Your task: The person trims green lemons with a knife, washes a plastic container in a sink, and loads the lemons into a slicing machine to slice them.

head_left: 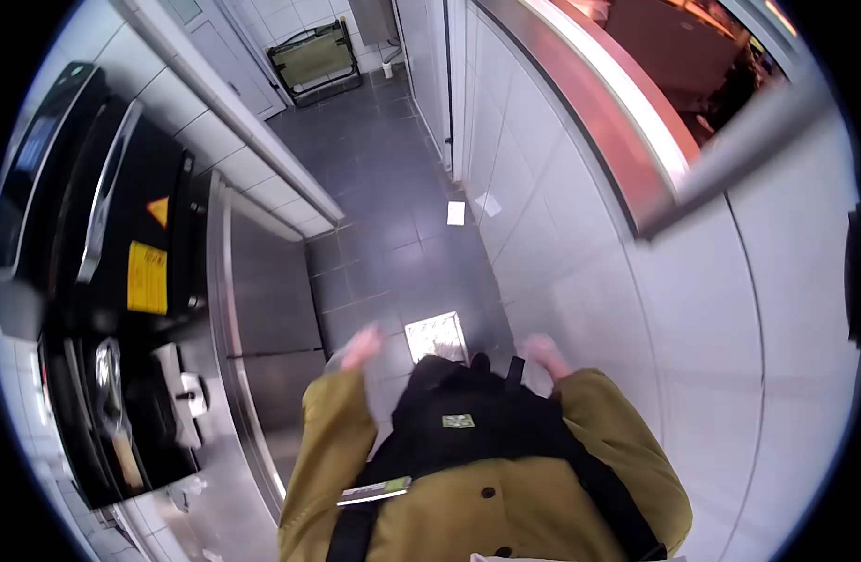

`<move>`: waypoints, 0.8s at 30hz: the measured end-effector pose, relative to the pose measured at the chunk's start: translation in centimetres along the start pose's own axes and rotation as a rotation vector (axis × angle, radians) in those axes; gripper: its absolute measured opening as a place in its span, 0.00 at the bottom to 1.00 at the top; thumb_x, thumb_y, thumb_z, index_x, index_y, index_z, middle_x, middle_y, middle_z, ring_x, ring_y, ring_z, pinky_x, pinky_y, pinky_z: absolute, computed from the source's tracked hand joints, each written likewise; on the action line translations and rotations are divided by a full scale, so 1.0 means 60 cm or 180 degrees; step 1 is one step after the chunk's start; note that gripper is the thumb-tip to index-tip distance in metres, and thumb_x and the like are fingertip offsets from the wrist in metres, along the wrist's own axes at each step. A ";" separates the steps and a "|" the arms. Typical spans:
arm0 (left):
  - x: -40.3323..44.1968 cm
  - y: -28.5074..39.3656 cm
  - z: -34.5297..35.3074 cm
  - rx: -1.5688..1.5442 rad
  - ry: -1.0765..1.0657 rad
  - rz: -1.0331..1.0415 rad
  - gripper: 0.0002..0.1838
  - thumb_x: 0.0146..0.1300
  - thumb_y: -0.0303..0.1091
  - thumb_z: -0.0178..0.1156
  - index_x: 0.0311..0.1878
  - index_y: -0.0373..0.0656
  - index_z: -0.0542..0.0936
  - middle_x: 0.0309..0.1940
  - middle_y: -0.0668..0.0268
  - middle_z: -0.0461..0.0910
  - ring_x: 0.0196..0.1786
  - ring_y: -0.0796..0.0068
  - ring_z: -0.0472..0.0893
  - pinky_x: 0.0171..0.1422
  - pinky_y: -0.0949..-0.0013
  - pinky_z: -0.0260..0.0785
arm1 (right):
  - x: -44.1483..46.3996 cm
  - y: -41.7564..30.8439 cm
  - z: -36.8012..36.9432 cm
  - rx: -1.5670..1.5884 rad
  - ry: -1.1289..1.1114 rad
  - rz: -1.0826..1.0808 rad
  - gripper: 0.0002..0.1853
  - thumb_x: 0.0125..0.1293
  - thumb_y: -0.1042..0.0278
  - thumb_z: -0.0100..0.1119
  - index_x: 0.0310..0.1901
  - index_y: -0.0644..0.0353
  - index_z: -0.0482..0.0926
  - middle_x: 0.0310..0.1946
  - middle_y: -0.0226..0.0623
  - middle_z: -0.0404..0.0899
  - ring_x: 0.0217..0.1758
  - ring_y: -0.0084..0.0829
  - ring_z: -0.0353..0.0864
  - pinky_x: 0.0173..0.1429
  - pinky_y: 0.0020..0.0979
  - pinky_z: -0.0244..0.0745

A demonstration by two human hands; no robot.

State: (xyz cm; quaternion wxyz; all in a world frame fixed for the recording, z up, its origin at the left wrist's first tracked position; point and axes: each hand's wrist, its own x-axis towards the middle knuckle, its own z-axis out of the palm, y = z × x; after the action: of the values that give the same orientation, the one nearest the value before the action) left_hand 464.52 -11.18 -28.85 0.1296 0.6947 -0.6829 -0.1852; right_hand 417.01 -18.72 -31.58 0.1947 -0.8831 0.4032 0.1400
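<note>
My left hand [360, 347] is held out in front of me at the left, over the dark tiled floor and near the stainless steel counter [273, 281]. It appears to be in a thin clear glove, and motion smears its fingers. On the other side, my right hand [545, 354] hangs close to the white tiled wall [618, 347], blurred as well. I make out nothing held in either hand. Between them, below, are my black apron [477, 403] and a bright metal floor plate [437, 335].
A black oven-like appliance [121, 206] stands on the left, above a black bin [154, 403] holding a whisk [110, 384]. A white card [456, 214] lies on the floor [356, 178]. Ahead, a folded green camp bed or chair [313, 58] leans by a door [210, 51].
</note>
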 end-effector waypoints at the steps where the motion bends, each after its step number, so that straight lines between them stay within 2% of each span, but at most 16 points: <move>1: -0.022 -0.024 -0.035 -0.0364 -0.1349 -0.0983 0.12 0.58 0.33 0.46 0.38 0.39 0.78 0.33 0.52 0.76 0.38 0.55 0.75 0.44 0.57 0.68 | 0.105 0.026 -0.034 -0.0192 0.0241 -0.0397 0.05 0.52 0.66 0.50 0.25 0.54 0.75 0.26 0.37 0.73 0.35 0.39 0.73 0.41 0.40 0.68; 2: -0.064 -0.093 -0.021 0.0236 -0.1688 -0.1038 0.13 0.56 0.36 0.48 0.37 0.41 0.79 0.33 0.53 0.77 0.38 0.57 0.76 0.44 0.58 0.68 | 0.216 0.059 -0.036 -0.0363 0.0786 -0.0638 0.06 0.50 0.65 0.51 0.26 0.54 0.76 0.27 0.37 0.74 0.36 0.39 0.73 0.42 0.41 0.68; 5: -0.200 -0.257 -0.040 0.1792 -0.3268 -0.1161 0.16 0.48 0.44 0.54 0.36 0.47 0.81 0.32 0.59 0.79 0.39 0.61 0.78 0.42 0.61 0.70 | 0.499 0.088 -0.180 -0.0013 0.1060 -0.0455 0.07 0.49 0.62 0.54 0.25 0.55 0.77 0.29 0.38 0.76 0.37 0.38 0.75 0.42 0.42 0.69; 6: -0.184 -0.285 -0.047 0.1893 -0.3455 -0.1191 0.17 0.45 0.47 0.56 0.35 0.49 0.82 0.32 0.60 0.80 0.39 0.62 0.79 0.41 0.62 0.70 | 0.571 0.085 -0.227 -0.0133 0.0534 -0.0318 0.06 0.50 0.64 0.52 0.24 0.55 0.77 0.28 0.38 0.76 0.35 0.38 0.75 0.39 0.42 0.69; 7: -0.138 -0.309 -0.042 0.1853 -0.3104 -0.1177 0.14 0.47 0.44 0.54 0.34 0.48 0.81 0.31 0.60 0.79 0.38 0.63 0.78 0.40 0.62 0.70 | 0.632 0.072 -0.287 -0.0260 0.0047 -0.0140 0.07 0.51 0.66 0.51 0.22 0.55 0.77 0.26 0.39 0.76 0.32 0.38 0.76 0.37 0.41 0.70; 8: -0.061 -0.352 -0.048 0.1859 -0.2707 -0.1140 0.12 0.50 0.41 0.53 0.33 0.48 0.81 0.31 0.60 0.79 0.37 0.63 0.78 0.39 0.62 0.70 | 0.696 0.076 -0.345 -0.0387 -0.0374 0.0080 0.08 0.51 0.68 0.50 0.21 0.56 0.77 0.25 0.40 0.77 0.30 0.37 0.76 0.34 0.41 0.71; 9: 0.074 -0.405 -0.056 0.1874 -0.2183 -0.1117 0.11 0.52 0.39 0.51 0.32 0.47 0.80 0.30 0.60 0.78 0.36 0.64 0.77 0.39 0.63 0.70 | 0.753 0.126 -0.284 -0.0518 0.0670 -0.0169 0.09 0.54 0.67 0.48 0.22 0.56 0.79 0.28 0.41 0.78 0.30 0.38 0.78 0.33 0.42 0.71; 12: 0.339 -0.483 -0.099 0.1747 -0.0983 -0.1323 0.11 0.59 0.30 0.46 0.29 0.46 0.79 0.28 0.59 0.77 0.33 0.65 0.76 0.36 0.63 0.69 | 0.853 0.242 -0.302 0.0032 0.0378 -0.0656 0.11 0.56 0.63 0.51 0.36 0.59 0.76 0.34 0.39 0.77 0.38 0.35 0.75 0.42 0.38 0.70; 13: 0.518 -0.366 -0.252 0.0309 0.0417 -0.1498 0.09 0.58 0.30 0.48 0.25 0.44 0.76 0.25 0.60 0.74 0.32 0.64 0.74 0.36 0.64 0.68 | 0.870 0.284 -0.303 0.0727 0.0293 -0.0826 0.14 0.56 0.61 0.52 0.40 0.59 0.75 0.37 0.38 0.76 0.40 0.33 0.74 0.45 0.36 0.70; 14: 0.648 -0.430 -0.242 -0.2004 0.0314 -0.1598 0.06 0.56 0.29 0.49 0.26 0.43 0.74 0.25 0.61 0.73 0.34 0.64 0.73 0.39 0.63 0.67 | 0.894 0.320 -0.300 0.2398 0.0180 -0.1080 0.17 0.57 0.59 0.53 0.45 0.60 0.74 0.39 0.37 0.75 0.43 0.32 0.73 0.48 0.34 0.69; 16: 0.969 -0.494 -0.145 -0.0633 0.0524 -0.0183 0.07 0.55 0.31 0.49 0.28 0.43 0.76 0.29 0.61 0.75 0.38 0.62 0.74 0.43 0.62 0.67 | 0.975 0.240 -0.531 0.0219 -0.0324 -0.0075 0.12 0.50 0.56 0.55 0.18 0.53 0.79 0.28 0.41 0.78 0.37 0.42 0.77 0.35 0.42 0.71; 17: 1.127 -0.525 -0.101 0.0066 0.0823 0.0429 0.07 0.54 0.32 0.49 0.29 0.43 0.77 0.32 0.61 0.76 0.40 0.61 0.74 0.44 0.61 0.68 | 1.013 0.225 -0.591 0.0449 -0.0564 0.0191 0.13 0.52 0.56 0.52 0.21 0.55 0.80 0.29 0.42 0.79 0.34 0.46 0.77 0.34 0.45 0.71; 18: 1.227 -0.395 -0.307 0.0602 -0.0139 0.0323 0.10 0.55 0.35 0.48 0.33 0.42 0.78 0.35 0.58 0.77 0.43 0.59 0.74 0.47 0.59 0.67 | 1.046 0.241 -0.592 0.0405 -0.0685 0.0291 0.13 0.52 0.56 0.51 0.22 0.55 0.80 0.29 0.42 0.79 0.34 0.46 0.77 0.34 0.45 0.71; 20: 1.396 -0.317 -0.442 -0.0551 0.0199 0.0153 0.14 0.58 0.39 0.46 0.40 0.42 0.76 0.37 0.56 0.77 0.45 0.55 0.75 0.49 0.57 0.67 | 1.135 0.276 -0.596 0.0124 -0.0817 0.0271 0.13 0.52 0.57 0.51 0.22 0.56 0.79 0.29 0.42 0.79 0.33 0.45 0.77 0.34 0.44 0.71; 22: 1.545 -0.332 -0.507 -0.1343 0.0035 -0.0348 0.14 0.59 0.39 0.45 0.43 0.43 0.75 0.37 0.56 0.77 0.44 0.54 0.75 0.49 0.57 0.67 | 1.256 0.318 -0.615 -0.0140 -0.0889 0.0148 0.13 0.52 0.57 0.51 0.23 0.56 0.79 0.28 0.42 0.79 0.33 0.45 0.77 0.34 0.44 0.71; 24: 1.610 -0.442 -0.523 -0.1564 0.0201 -0.0697 0.12 0.59 0.38 0.47 0.40 0.43 0.75 0.34 0.57 0.77 0.40 0.55 0.76 0.43 0.56 0.68 | 1.422 0.334 -0.688 -0.0441 -0.0939 -0.0121 0.13 0.52 0.57 0.50 0.23 0.56 0.79 0.28 0.42 0.79 0.32 0.44 0.77 0.34 0.44 0.71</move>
State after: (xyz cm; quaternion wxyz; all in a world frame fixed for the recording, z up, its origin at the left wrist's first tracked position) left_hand 501.91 -108.86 -19.93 0.2948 0.7175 -0.5339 -0.3365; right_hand 459.58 -105.67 -34.17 0.1930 -0.8717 0.3429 0.2919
